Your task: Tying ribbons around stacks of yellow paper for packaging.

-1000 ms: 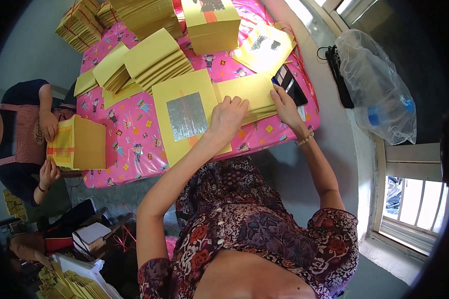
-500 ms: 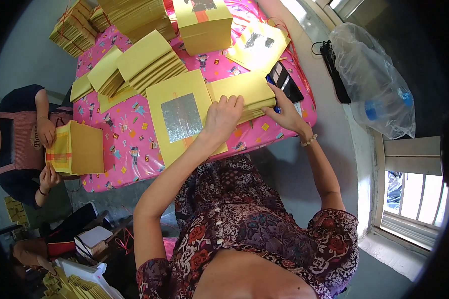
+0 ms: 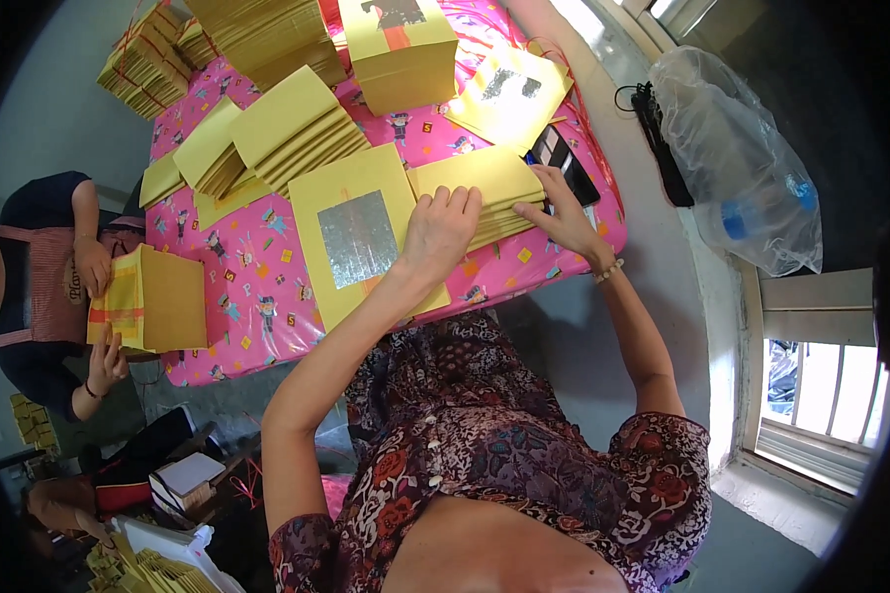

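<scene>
A small stack of folded yellow paper (image 3: 480, 174) lies near the table's front edge, its layered folds toward me. My left hand (image 3: 442, 232) rests at the stack's left end, fingers bent over its top. At the right end my right hand (image 3: 564, 217) grips the layers, the thumb on the near side and the fingers along the end. Beside my left hand lies a flat yellow paper sheet (image 3: 302, 212) with a silver foil square (image 3: 358, 237) in its middle. A dark phone-like object (image 3: 571, 168) is partly hidden behind my right hand.
Folded paper bundles (image 3: 297, 128) and a tall paper block (image 3: 402, 74) stand farther back on the pink patterned tablecloth (image 3: 257, 331). Foil-marked sheets (image 3: 514, 94) lie at the far right. At left, a co-worker (image 3: 40, 257) holds a yellow paper block (image 3: 173, 301). A plastic bag (image 3: 742, 168) sits right.
My right hand has shifted slightly up and left along the stack's end, and more of the layered edges show. My left hand stays nearly still. The co-worker's lower hand has opened its fingers.
</scene>
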A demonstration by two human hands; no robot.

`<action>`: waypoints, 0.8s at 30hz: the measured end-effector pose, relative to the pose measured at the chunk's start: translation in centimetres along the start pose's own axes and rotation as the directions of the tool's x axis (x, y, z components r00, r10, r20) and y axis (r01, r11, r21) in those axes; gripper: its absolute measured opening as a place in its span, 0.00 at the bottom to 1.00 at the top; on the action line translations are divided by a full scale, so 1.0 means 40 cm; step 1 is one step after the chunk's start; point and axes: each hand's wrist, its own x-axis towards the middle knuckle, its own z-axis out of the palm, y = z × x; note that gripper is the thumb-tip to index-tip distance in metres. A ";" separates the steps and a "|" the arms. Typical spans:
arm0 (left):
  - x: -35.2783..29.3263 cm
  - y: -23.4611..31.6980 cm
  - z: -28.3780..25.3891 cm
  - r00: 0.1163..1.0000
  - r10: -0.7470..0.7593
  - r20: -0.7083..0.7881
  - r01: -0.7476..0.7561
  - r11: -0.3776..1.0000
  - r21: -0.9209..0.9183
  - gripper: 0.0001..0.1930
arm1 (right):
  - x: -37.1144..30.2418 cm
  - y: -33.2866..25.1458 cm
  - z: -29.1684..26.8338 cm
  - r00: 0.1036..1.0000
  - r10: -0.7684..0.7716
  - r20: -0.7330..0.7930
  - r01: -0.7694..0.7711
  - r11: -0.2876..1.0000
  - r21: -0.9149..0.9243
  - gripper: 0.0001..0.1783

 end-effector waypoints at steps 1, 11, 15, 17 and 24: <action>0.002 -0.002 0.002 1.000 -0.009 -0.028 0.009 1.000 0.002 0.18 | 0.001 0.003 0.000 1.000 0.001 0.000 -0.001 1.000 0.000 0.32; 0.007 0.006 -0.011 0.999 0.036 -0.006 -0.036 0.999 -0.025 0.15 | 0.001 0.023 0.005 1.000 -0.007 -0.019 0.007 1.000 0.024 0.32; 0.010 0.000 -0.018 1.000 0.017 0.024 -0.013 0.990 -0.139 0.17 | 0.001 0.015 0.005 1.000 0.008 -0.021 -0.007 1.000 0.029 0.32; 0.015 -0.009 -0.016 0.999 0.014 0.046 -0.007 0.989 -0.151 0.19 | 0.005 0.018 0.007 0.999 0.004 -0.032 -0.004 1.000 0.007 0.33; 0.023 -0.015 -0.007 0.998 -0.028 0.059 0.040 0.976 -0.212 0.19 | 0.014 0.042 0.027 0.982 0.080 -0.170 -0.063 0.993 0.100 0.30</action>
